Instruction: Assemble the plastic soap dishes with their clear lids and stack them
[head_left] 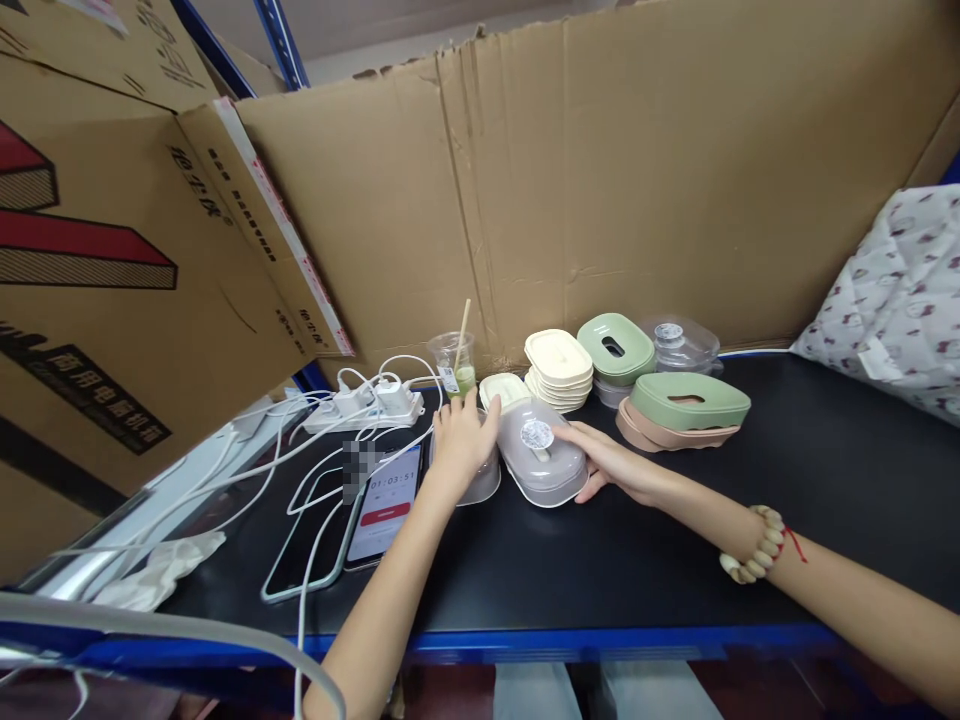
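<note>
A translucent plastic container (551, 485) with a round patterned sticker leans at the middle of the black surface. My right hand (600, 460) grips its right side, thumb near the sticker and fingers by the lower edge. My left hand (461, 435) lies over a second translucent container (484, 485) to the left, fingers curved over its far side, thumb toward the first container. The hand hides much of this second container. Just behind them is a cream lid (505, 390). A stack of cream lids (559, 360) stands further back.
Green lids (619, 345) rest on clear containers behind; another green lid (690, 400) lies on pinkish pieces (652, 430). A drink cup (454, 350) with a straw, a power strip (367, 410), loose white cables and two phones (382, 510) occupy the left. Cardboard (600, 150) walls the back.
</note>
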